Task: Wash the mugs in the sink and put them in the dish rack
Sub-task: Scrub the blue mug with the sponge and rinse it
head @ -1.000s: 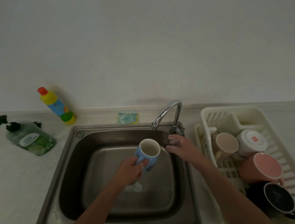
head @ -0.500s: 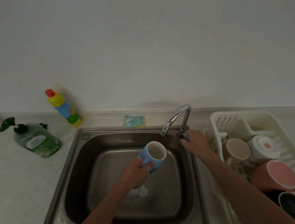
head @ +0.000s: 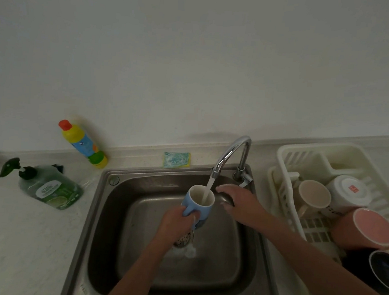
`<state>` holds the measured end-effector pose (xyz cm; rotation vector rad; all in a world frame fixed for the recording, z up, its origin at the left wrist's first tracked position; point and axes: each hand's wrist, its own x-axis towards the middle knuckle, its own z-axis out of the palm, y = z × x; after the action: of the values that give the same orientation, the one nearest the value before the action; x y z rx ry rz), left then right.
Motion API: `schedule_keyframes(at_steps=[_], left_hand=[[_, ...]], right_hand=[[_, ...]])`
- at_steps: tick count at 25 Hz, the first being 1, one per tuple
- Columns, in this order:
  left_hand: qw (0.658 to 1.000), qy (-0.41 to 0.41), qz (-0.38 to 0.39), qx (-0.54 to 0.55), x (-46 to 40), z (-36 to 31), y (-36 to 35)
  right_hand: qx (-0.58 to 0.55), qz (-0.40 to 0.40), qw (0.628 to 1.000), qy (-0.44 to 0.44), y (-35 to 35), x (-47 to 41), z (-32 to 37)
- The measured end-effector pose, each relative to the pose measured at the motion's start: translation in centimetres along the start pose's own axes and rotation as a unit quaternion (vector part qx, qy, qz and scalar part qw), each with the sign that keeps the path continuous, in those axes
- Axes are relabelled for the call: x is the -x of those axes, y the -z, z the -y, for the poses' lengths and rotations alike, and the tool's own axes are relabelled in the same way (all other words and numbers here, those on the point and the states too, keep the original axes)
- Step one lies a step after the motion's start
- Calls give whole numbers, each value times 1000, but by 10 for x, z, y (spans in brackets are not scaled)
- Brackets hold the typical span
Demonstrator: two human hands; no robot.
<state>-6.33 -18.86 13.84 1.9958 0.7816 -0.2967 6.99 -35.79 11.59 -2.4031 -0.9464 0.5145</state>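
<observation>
My left hand (head: pixel 177 223) grips a light blue mug (head: pixel 199 203) by its side, holding it upright over the steel sink (head: pixel 259 259). Water runs from the curved tap (head: pixel 231 153) straight into the mug's white inside. Just right of the mug, my right hand (head: pixel 238 201) hovers over the sink's back right corner with its fingers spread and nothing in it. The white dish rack (head: pixel 287 179) on the right holds a beige mug (head: pixel 313 197), a white mug (head: pixel 347 191), a pink mug (head: pixel 369 229) and a dark mug (head: pixel 385 270).
A green soap dispenser (head: pixel 49 187) lies on the counter at the left. A yellow and blue bottle (head: pixel 83 143) leans against the wall behind it. A sponge (head: pixel 177 160) sits behind the sink. The drain strainer (head: pixel 184 239) shows below the mug.
My right hand has left the tap handle and dropped beside the mug. Water now flows from the tap into the blue mug, which my left hand keeps under the spout.
</observation>
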Motion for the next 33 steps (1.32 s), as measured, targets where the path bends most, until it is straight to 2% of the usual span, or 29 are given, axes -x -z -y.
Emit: schedule_keyframes(at_steps=[2,4,8,11,15,17,18,20,22,24,27,30,33], left_hand=[[1000,8,12,-21,-3,3,1],[999,9,21,-32,-5,5,3],[998,3,37,-60,-5,8,3],[996,-12,50,-77,-8,9,4],[986,-41,79,-139,-17,4,8],[983,-64,67,-157,-20,2,9],[984,-70,63,-153,-21,4,9],[984,-75,65,-148,-22,9,12],[981,-90,64,-161,-24,18,15],[977,-86,49,-188,-25,21,18],[970,-99,43,-218,-22,18,18],[973,-103,44,-204,-21,15,18],[971,-103,44,-210,-24,17,17]], right_hand=[[-1,-14,997,82,3,8,16],[31,53,990,126,1,10,27],[215,216,944,128,-6,-8,33],[240,258,929,117,-3,-20,38],[264,264,918,136,-2,-28,39],[269,257,916,150,-2,-31,38],[280,238,913,175,-1,-31,40],[341,150,894,249,-6,-33,35],[340,96,893,278,-4,-32,31],[327,141,896,265,-9,-28,28],[246,251,921,167,-19,-32,32],[191,195,952,137,-23,-35,31],[169,248,948,105,-22,-34,28]])
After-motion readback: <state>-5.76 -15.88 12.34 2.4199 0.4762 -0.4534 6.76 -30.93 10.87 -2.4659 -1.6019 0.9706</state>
